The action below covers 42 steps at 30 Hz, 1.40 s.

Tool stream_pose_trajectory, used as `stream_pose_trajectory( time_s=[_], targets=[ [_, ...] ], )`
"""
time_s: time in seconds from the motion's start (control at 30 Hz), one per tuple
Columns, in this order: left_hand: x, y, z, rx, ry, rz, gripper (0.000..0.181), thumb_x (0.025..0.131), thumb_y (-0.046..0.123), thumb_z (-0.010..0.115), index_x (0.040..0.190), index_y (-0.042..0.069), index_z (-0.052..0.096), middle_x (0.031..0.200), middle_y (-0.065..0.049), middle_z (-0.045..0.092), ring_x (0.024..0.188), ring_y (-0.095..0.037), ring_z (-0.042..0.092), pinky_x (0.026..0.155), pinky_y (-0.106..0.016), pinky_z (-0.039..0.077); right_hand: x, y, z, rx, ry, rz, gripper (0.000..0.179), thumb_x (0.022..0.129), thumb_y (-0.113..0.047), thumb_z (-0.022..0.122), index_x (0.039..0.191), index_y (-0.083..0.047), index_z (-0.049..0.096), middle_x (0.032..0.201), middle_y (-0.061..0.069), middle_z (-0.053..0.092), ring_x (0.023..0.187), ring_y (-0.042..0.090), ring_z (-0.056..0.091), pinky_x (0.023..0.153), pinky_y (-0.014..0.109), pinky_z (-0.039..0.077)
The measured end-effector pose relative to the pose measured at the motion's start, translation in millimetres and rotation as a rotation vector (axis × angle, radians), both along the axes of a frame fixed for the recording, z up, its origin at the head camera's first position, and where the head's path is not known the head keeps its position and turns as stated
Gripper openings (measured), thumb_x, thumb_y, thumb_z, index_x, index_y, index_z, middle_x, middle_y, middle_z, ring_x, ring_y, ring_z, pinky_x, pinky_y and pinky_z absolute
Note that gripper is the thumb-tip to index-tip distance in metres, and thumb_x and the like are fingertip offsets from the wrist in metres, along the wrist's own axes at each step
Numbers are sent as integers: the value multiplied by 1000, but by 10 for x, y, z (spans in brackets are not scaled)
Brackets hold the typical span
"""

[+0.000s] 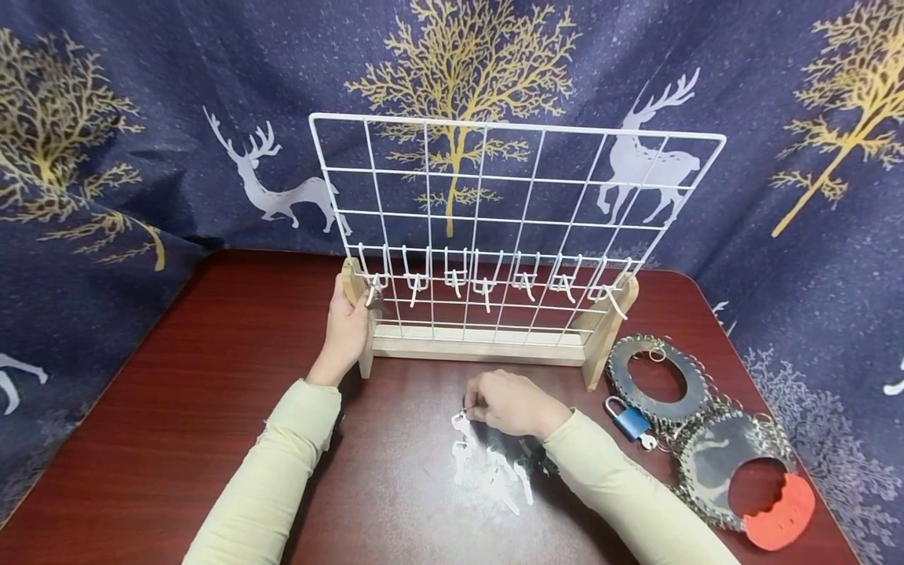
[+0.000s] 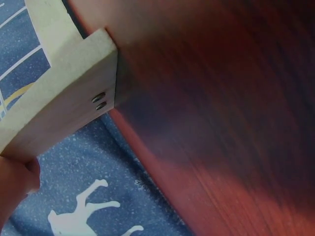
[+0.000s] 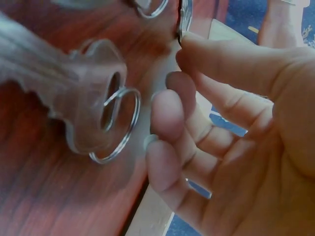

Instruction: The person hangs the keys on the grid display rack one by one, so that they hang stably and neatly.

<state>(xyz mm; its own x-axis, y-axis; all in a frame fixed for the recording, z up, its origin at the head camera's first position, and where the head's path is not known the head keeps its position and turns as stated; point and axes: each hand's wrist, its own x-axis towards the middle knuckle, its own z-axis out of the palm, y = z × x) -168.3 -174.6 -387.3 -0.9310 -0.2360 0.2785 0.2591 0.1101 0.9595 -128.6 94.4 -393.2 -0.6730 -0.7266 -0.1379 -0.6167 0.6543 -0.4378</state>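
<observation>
At the left end of a white wire grid rack (image 1: 452, 224), my left hand (image 1: 344, 333) grips the wooden side post (image 2: 69, 88). The left wrist view catches only part of that hand (image 2: 17, 189) at its edge. Between thumb and forefinger my right hand (image 1: 514, 402) pinches a key ring (image 3: 185, 19) just above the table; a key (image 1: 461, 424) shows by the fingertips in the head view. Several loose keys (image 1: 523, 480) lie on the table below. One large key (image 3: 93, 93) with its own ring appears close up in the right wrist view.
Several white hooks (image 1: 486, 289) line the grid; something small and greyish is by the leftmost one. On the right lie two toothed metal discs (image 1: 688, 384) with rings around their rims, a blue padlock (image 1: 631, 422) with a key, and a red handle-like piece (image 1: 780, 514).
</observation>
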Motion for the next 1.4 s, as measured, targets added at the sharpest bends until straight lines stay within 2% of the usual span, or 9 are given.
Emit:
stream_pose_trajectory(
  time_s=[0.3, 0.5, 0.63, 0.77, 0.9, 1.03, 1.13, 1.33, 1.4],
  targets=[
    [11, 3, 13, -6, -17, -9, 43, 100, -2, 38, 142, 2, 33, 111, -18, 53, 87, -17, 56, 66, -21, 51, -2, -13, 32, -96, 33, 18, 4, 92, -21, 66, 89, -22, 63, 78, -14, 57, 70, 7, 52, 66, 29, 48],
    [9, -3, 11, 8, -7, -34, 37, 101, -1, 37, 138, -2, 33, 107, -24, 52, 78, -9, 59, 69, -28, 55, -7, -32, 78, -186, 21, 21, 4, 94, -24, 64, 91, -22, 62, 92, -14, 63, 79, 7, 56, 76, 31, 51],
    [9, -4, 13, -2, 7, -30, 33, 101, -2, 37, 133, -7, 34, 107, -30, 52, 77, -13, 61, 71, -32, 55, -6, -56, 106, -252, -8, 11, 4, 95, -24, 64, 91, -23, 62, 90, -15, 62, 82, 5, 56, 78, 29, 50],
    [16, 4, 27, -1, 2, -24, 38, 100, -3, 37, 138, -5, 33, 107, -22, 53, 79, -13, 60, 72, -34, 55, 6, -87, 139, -341, -51, -4, 5, 94, -23, 64, 92, -18, 64, 87, -14, 60, 82, 5, 57, 78, 28, 51],
    [30, 18, 48, 16, -3, -26, 47, 100, -3, 37, 146, 4, 29, 107, -16, 53, 78, -10, 56, 69, -30, 55, 25, -120, 179, -417, -103, -49, 7, 94, -21, 65, 95, -14, 66, 86, -11, 61, 79, 6, 57, 73, 26, 52],
    [24, 25, 45, 46, 6, -34, 47, 100, -3, 37, 146, 3, 29, 108, -24, 52, 75, -12, 57, 66, -25, 54, 38, -151, 202, -480, -144, -123, 6, 93, -22, 66, 97, -18, 67, 87, -5, 65, 78, 8, 58, 71, 26, 52],
    [20, 25, 36, 49, 7, -29, 45, 100, -3, 38, 144, 2, 30, 109, -27, 51, 77, -14, 57, 69, -28, 55, 42, -184, 202, -539, -154, -177, 6, 93, -24, 66, 98, -21, 67, 89, -2, 68, 77, 9, 60, 71, 28, 52],
    [18, 20, 28, 9, 5, -2, 41, 100, -3, 39, 140, 1, 34, 105, -17, 54, 78, -12, 57, 68, -31, 55, 54, -257, 258, -672, -144, -268, 9, 91, -26, 69, 97, -19, 70, 93, -7, 69, 78, 11, 61, 72, 29, 52],
    [12, 16, 23, 11, 7, -9, 40, 100, -4, 39, 140, -1, 34, 106, -19, 54, 78, -13, 57, 68, -29, 54, 55, -277, 279, -719, -163, -299, 9, 91, -24, 69, 97, -18, 70, 94, -7, 70, 75, 14, 61, 68, 27, 52]
  ],
)
